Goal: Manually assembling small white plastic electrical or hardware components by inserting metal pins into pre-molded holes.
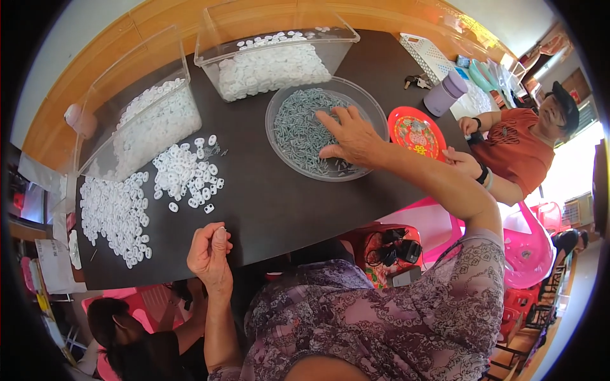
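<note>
My right hand (352, 136) reaches over a round clear tub (274, 145) of small grey screws (298, 127), its fingers spread and touching the screws. My left hand (211, 255) hovers by the table's near edge with its fingers curled together; whatever they hold, if anything, I cannot make out. Beyond it lies a small pile of white oval plastic pieces with two holes (184, 173), with a few screws beside it. To the left spreads a larger pile of the same white pieces (114, 213).
Two clear bins, one at left (190, 105) and one at back (210, 70), hold more white pieces. Right of the tub are a red plate (416, 131), a purple tumbler (445, 94) and keys (417, 81). A co-worker (518, 146) sits right, another person (136, 336) lower left.
</note>
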Motion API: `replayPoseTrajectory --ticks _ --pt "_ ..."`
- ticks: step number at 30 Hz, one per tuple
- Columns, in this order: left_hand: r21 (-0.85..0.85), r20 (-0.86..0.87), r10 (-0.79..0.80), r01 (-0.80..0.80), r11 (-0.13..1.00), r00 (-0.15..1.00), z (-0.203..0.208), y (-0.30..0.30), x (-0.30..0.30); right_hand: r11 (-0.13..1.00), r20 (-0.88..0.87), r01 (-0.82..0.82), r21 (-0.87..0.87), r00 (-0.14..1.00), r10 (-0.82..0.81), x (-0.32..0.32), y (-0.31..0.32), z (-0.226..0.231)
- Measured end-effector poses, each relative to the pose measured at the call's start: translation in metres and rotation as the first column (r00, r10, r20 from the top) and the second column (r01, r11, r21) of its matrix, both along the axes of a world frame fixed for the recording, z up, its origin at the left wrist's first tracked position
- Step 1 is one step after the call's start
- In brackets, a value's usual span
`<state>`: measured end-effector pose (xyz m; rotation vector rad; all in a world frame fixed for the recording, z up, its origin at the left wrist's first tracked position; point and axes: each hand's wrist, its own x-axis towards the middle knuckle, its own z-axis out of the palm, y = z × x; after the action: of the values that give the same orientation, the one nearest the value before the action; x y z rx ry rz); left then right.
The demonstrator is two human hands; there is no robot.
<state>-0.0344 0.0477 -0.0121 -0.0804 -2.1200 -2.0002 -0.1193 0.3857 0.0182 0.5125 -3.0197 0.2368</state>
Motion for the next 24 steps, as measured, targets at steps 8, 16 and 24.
replayPoseTrajectory --ticks 8,16,24 --pt "-0.054 -0.026 0.003 -0.005 0.999 1.000 0.004 0.002 0.002 0.976 -0.136 -0.125 0.177 0.979 0.150 -0.005 -0.011 -0.004" --pt "-0.079 -0.074 0.008 -0.014 0.997 0.997 0.004 0.004 0.002 0.997 -0.383 -0.072 0.031 0.920 0.079 -0.054 -0.002 -0.037" --pt "-0.062 -0.075 0.010 -0.015 0.998 0.997 0.003 0.001 0.004 0.753 0.219 0.276 -0.598 0.959 -0.178 -0.063 0.014 0.005"
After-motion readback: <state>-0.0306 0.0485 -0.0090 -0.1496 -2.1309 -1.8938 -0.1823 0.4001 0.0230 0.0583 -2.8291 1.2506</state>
